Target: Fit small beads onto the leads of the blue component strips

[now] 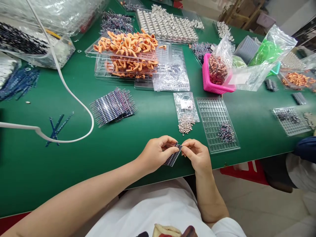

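Note:
My left hand (153, 153) is closed on a small dark panel of joined strips, probably circuit boards (173, 159), its thumb pressing on top. At the panel's upper right corner, the thumb and forefinger of my right hand (199, 157) pinch together. Whatever is between those fingertips is too small to make out. Just beyond my hands, small round metallic parts (185, 126) spill from a clear labelled bag (184, 101). A clear slotted tray (209, 128) beside my right hand holds a pile of small wired parts (226, 133).
Stacked similar panels (113, 107) lie to the left. A white cable (70, 93) loops over blue strips (57, 129). Farther back are trays of orange parts (130, 44), a white-parts tray (168, 26) and a pink basket (213, 87). Another person's dark sleeve (306, 148) shows at right.

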The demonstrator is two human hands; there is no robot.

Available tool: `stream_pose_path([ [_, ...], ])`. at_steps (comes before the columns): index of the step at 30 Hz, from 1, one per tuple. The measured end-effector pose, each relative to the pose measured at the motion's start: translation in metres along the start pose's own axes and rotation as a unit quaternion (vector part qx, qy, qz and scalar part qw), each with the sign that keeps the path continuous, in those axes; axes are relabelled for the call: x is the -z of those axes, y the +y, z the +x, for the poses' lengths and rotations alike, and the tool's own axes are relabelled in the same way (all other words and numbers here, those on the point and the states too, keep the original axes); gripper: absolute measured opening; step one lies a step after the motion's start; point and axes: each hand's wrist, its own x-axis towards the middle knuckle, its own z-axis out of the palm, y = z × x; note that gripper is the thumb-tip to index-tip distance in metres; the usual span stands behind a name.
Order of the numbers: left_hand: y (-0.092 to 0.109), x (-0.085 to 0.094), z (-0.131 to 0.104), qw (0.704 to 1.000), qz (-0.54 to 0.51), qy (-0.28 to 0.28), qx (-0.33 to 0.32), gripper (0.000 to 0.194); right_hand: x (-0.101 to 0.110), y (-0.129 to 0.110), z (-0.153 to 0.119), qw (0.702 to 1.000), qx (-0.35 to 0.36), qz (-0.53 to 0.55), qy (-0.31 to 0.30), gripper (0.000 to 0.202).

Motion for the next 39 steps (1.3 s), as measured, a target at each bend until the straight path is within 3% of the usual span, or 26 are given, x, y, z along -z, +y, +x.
stream_pose_path([
  [5, 0.000, 0.000, -0.001, 0.999, -0.018, -0.022, 0.028, 0.020, 0.002, 0.000, 0.000, 1.000, -0.009, 0.021, -0.019, 0.005],
  [11, 0.006, 0.003, -0.003, 0.998, -0.007, -0.068, -0.013, 0.017, 0.009, 0.002, 0.003, 0.992, -0.032, 0.081, -0.086, 0.014],
  [20, 0.003, 0.005, -0.005, 0.991, -0.017, -0.133, 0.006, 0.021, 0.005, 0.000, 0.002, 0.987, -0.049, 0.114, -0.098, 0.019],
  [23, 0.002, 0.004, -0.003, 0.993, -0.009, -0.118, 0.010, 0.023, 0.010, -0.007, -0.002, 0.995, -0.021, 0.065, -0.069, 0.016],
  [26, 0.003, 0.004, 0.000, 0.996, -0.024, -0.077, 0.032, 0.024, 0.033, -0.020, -0.008, 0.997, 0.023, -0.057, 0.046, 0.015],
  [28, 0.002, 0.005, 0.002, 0.996, -0.039, -0.059, 0.046, 0.025, 0.059, -0.027, -0.009, 0.970, 0.050, -0.179, 0.159, 0.015],
  [29, 0.001, 0.005, 0.003, 0.996, -0.044, -0.055, 0.051, 0.026, 0.075, -0.029, -0.008, 0.942, 0.066, -0.241, 0.226, 0.017],
  [32, -0.002, 0.005, 0.005, 0.996, -0.050, -0.050, 0.055, 0.028, 0.123, -0.029, -0.002, 0.856, 0.073, -0.376, 0.347, 0.025],
  [36, -0.003, 0.005, 0.006, 0.996, -0.059, -0.049, 0.055, 0.029, 0.170, -0.019, 0.011, 0.807, 0.061, -0.474, 0.347, 0.029],
  [39, -0.003, 0.005, 0.006, 0.996, -0.057, -0.045, 0.050, 0.030, 0.183, -0.013, 0.016, 0.776, 0.073, -0.532, 0.330, 0.029],
])
